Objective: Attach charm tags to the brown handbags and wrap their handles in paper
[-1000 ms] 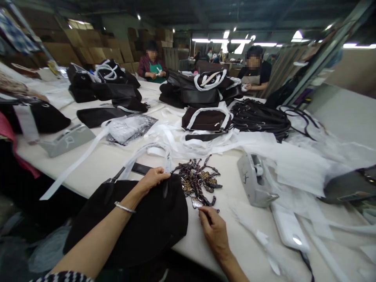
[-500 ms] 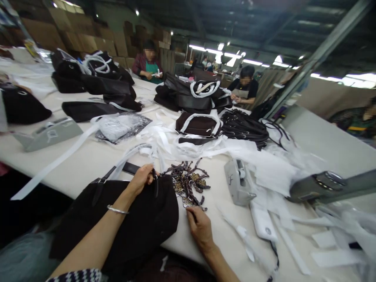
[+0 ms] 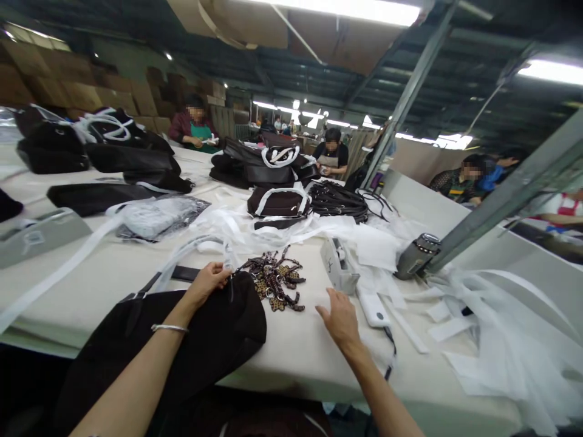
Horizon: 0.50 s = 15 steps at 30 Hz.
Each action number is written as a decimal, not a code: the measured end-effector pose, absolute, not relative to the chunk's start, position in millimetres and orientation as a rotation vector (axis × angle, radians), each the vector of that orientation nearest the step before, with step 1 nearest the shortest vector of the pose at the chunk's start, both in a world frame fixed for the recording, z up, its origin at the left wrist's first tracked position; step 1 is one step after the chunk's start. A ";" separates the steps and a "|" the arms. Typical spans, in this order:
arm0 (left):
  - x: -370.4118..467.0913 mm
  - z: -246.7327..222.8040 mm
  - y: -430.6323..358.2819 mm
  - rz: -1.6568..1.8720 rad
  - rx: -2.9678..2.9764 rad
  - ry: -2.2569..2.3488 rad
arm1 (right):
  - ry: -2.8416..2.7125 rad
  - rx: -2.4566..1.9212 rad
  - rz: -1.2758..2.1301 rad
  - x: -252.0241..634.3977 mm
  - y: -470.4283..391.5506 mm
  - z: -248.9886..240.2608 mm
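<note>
A dark handbag [image 3: 204,340] lies tilted over the table's front edge. My left hand [image 3: 209,282] is closed in a pinch at its top edge, by the base of a handle wrapped in white [image 3: 182,252]. Just right of the bag is a pile of leopard-print charms [image 3: 277,282] with dark straps and metal rings. My right hand [image 3: 339,315] hovers low over the table with fingers apart and nothing in them. Close beyond its fingertips stands a grey tape dispenser [image 3: 337,267].
A white power bank [image 3: 374,309] with a cable lies to the right, near a dark thermos [image 3: 416,258] and white strips [image 3: 514,340]. Stacked bags [image 3: 259,167], black straps [image 3: 339,200] and a plastic-wrapped bundle [image 3: 159,218] lie farther back. A metal post [image 3: 510,188] slants up at right.
My right hand has moved right, away from the charms toward the tape dispenser, and its fingers have opened. My left hand still holds the bag. The view has turned right.
</note>
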<state>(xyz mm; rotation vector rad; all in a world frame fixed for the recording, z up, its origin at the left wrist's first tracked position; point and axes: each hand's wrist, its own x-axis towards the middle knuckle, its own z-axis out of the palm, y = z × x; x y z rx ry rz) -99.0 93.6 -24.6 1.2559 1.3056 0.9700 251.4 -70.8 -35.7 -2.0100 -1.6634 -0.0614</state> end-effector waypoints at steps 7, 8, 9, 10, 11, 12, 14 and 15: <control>-84.6 24.8 27.5 1.371 1.497 1.436 | -1.490 -2.051 0.013 296.6 -67.3 -34.8; -74.4 32.9 12.7 1.320 1.499 1.348 | -1.397 -2.052 0.065 295.3 -63.2 -27.4; -61.2 39.1 -1.7 1.236 1.489 1.240 | -1.295 -2.035 0.155 292.7 -58.3 -18.4; -45.3 42.6 -15.3 1.132 1.468 1.104 | -1.183 -1.986 0.268 289.0 -52.8 -8.7; -27.1 43.0 -27.5 1.018 1.434 0.971 | -1.073 -1.913 0.385 284.6 -47.1 0.9; -7.5 40.3 -38.2 0.900 1.394 0.848 | -0.984 -1.826 0.488 279.6 -41.9 9.6; 32.8 27.1 -54.4 0.699 1.269 0.717 | -0.866 -1.656 0.616 269.5 -33.7 22.4; 51.5 18.1 -59.7 0.616 1.202 0.692 | -0.815 -1.574 0.670 265.1 -31.2 26.0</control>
